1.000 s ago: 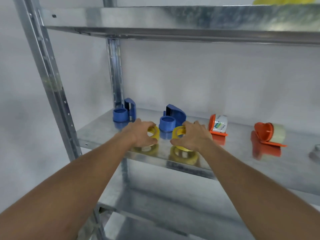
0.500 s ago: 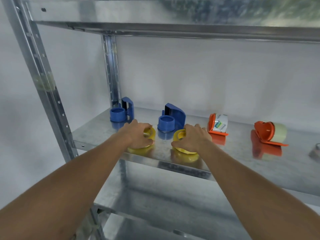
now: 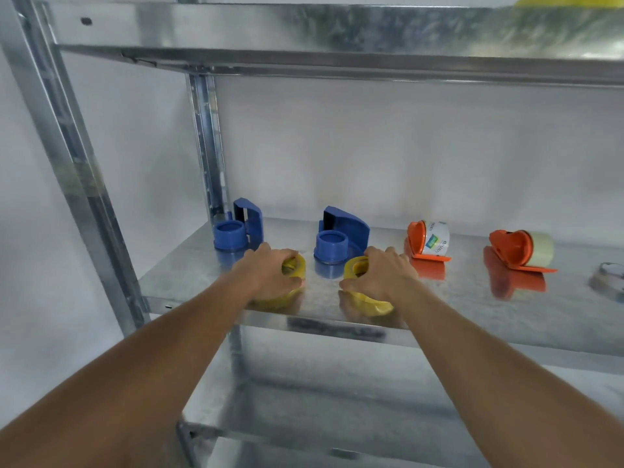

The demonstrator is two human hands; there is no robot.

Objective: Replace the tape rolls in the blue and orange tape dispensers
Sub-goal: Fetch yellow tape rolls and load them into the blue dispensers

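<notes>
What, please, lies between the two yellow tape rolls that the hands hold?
In the head view, only bare metal shelf; the blue dispenser's spool stands just behind that gap.

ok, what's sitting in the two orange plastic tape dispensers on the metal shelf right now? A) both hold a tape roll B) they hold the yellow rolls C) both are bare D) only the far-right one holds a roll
A: the nearer orange plastic tape dispenser carries a labelled white tape roll, and the far-right orange dispenser carries a pale translucent tape roll.
</notes>
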